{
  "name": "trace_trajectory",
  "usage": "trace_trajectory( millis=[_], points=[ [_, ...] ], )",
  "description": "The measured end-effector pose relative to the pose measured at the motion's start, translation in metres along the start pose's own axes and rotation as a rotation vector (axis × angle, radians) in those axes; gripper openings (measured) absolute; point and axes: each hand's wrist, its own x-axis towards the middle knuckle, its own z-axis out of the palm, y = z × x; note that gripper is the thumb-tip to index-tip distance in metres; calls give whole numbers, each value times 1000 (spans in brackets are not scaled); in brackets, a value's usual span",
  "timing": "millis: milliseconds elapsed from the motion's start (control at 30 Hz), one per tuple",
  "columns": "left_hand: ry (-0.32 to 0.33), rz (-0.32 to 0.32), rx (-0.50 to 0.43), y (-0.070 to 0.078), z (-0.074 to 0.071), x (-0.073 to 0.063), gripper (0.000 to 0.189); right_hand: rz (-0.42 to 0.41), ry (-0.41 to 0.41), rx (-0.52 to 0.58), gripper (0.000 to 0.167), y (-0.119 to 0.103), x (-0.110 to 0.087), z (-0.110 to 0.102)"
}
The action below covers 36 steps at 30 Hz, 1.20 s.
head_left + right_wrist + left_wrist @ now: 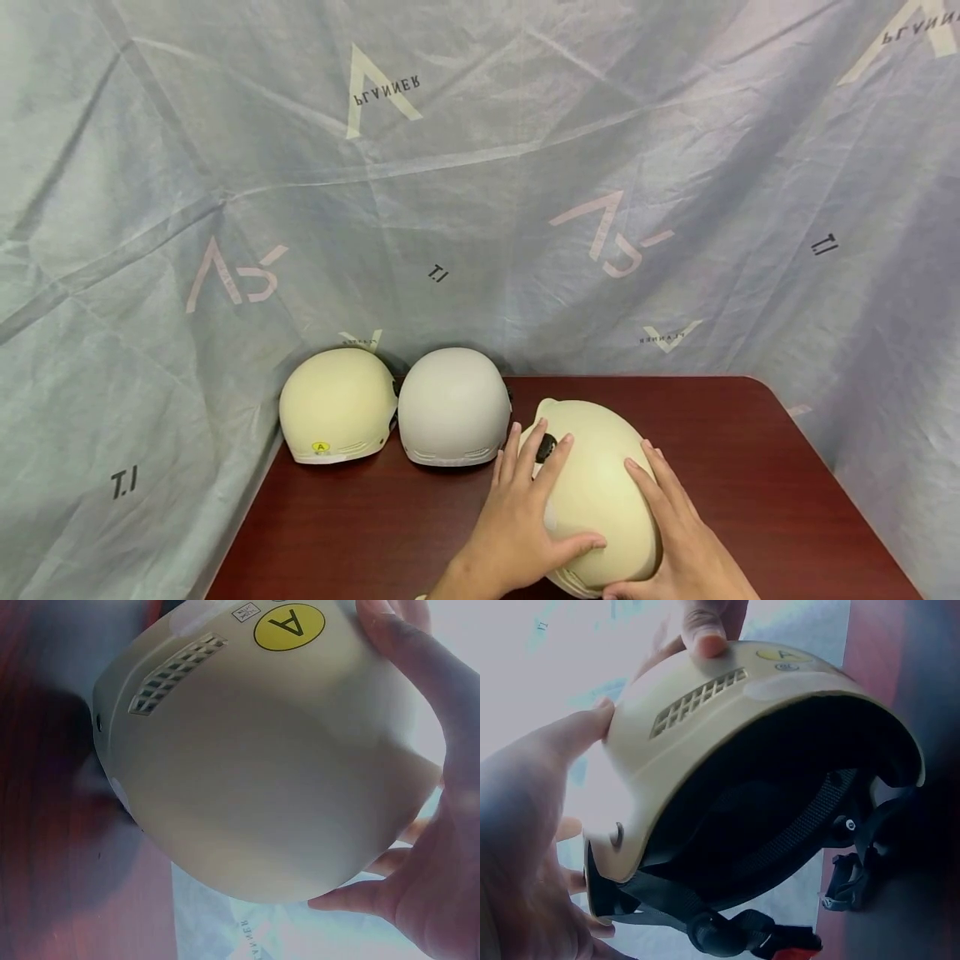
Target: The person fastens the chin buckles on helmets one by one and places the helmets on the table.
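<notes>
As spread hands (pixel 520 517) (pixel 684 525) are steadying cream helmet (pixel 600 467), lower right, they're seemingly adjusting it; next move's probably needing even pressure.

near helmet (pixel 600 475): cream, yellow sticker (pixel 289 628) | left helmet (pixel 337 400): cream | middle helmet (pixel 453 404): pale grey | table (pixel 735 467): red-brown | backdrop (pixel 480 217): grey, letter-printed

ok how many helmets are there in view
3: the held helmet, between the left hand and right hand; a cream helmet at the far left of the table; and a pale grey helmet just right of that one.
</notes>
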Motion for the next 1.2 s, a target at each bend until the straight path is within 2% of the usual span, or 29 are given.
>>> trace_trajectory(
  millis=[133, 300, 533, 667, 833, 967, 1100, 1200],
  points=[
    [23, -28, -18, -1, 2, -1, 113, 4, 8, 20, 150, 1, -1, 1],
    [41, -132, -76, -2, 3, -2, 122, -18, 43, 104, 149, 1, 0, 4],
    [39, -183, -151, -3, 0, 0, 124, -50, 78, 125, 148, 1, 0, 6],
    [37, -187, -166, -5, -1, 1, 124, -51, 70, 119, 148, 1, 0, 6],
    [61, -160, -220, -5, 0, 3, 124, -58, 66, 109, 147, 1, 0, 3],
    [73, -162, -242, -4, 1, 3, 125, -97, 47, 35, 144, -5, 5, -2],
    [77, -167, -243, -3, 0, 3, 126, -198, 36, -101, 139, -16, 17, -7],
    [67, -170, -243, -1, 0, 3, 125, -249, 22, -198, 142, -25, 26, -8]
  ],
)
